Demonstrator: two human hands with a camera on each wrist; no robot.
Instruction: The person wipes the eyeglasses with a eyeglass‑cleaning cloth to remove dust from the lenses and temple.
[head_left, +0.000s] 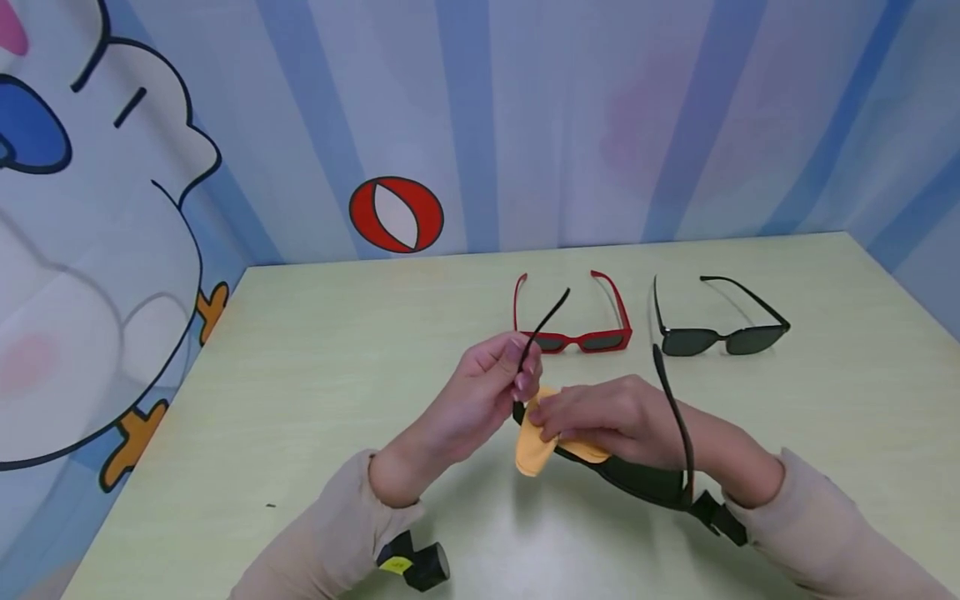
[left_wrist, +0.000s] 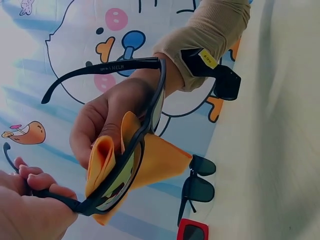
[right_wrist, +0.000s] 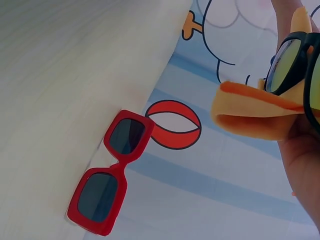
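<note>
A pair of black sunglasses (head_left: 652, 483) is held between the two hands, above the table. My left hand (head_left: 483, 387) pinches one temple arm of it between thumb and fingers, close to the hinge end. With its fingers, my right hand (head_left: 626, 417) grips a yellow-orange cloth (head_left: 534, 448) folded over the lens nearer the left hand. In the left wrist view the cloth (left_wrist: 160, 160) shows on both sides of the frame. The other temple arm stands up beside the right wrist.
Red sunglasses (head_left: 617, 337) lie with their arms unfolded on the pale table (head_left: 337, 350), just beyond the hands. To their right sits another black pair (head_left: 756, 340), also unfolded. A cartoon-printed backdrop (head_left: 525, 125) rises behind the table.
</note>
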